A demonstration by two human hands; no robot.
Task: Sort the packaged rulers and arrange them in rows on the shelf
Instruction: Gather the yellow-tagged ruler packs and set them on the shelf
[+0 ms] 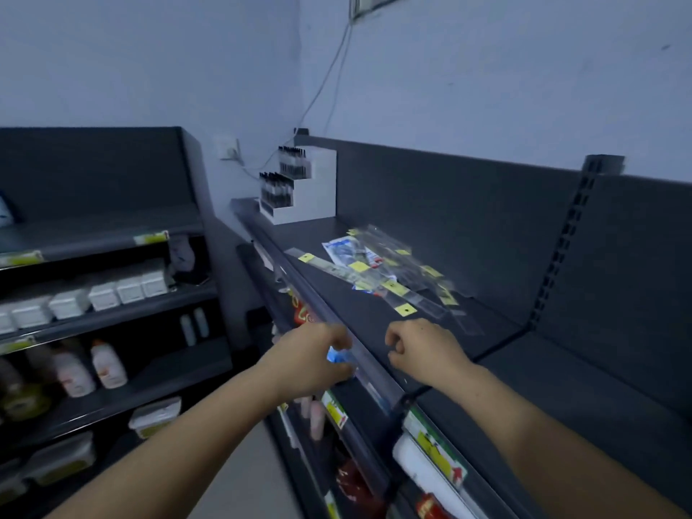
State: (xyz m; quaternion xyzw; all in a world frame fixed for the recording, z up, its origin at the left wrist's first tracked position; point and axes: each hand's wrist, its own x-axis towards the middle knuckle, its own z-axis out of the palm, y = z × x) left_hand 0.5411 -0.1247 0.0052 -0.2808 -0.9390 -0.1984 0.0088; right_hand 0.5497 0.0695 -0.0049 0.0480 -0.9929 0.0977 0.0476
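Right of centre in the frame, a loose heap of packaged rulers point(389, 275) lies on the dark grey matte metal shelf point(352, 312). They are long, flat strips in glossy clear plastic sleeves, each with a small square yellow tag bearing a dark dot. The strips cross one another at angles, and a blue-and-white printed packet lies among them at the upper end. Below the heap, at the shelf's front lip, the left hand point(310, 359) has its fingers curled round a small bright blue packet point(339, 357), too blurred to identify. Just beside it, over the shelf surface, the right hand point(423, 350) has its fingers curled inward, with nothing visible in them. Toward the upper middle, a white stepped stand point(318, 196) of black-capped clear bottles sits at the shelf's far end.
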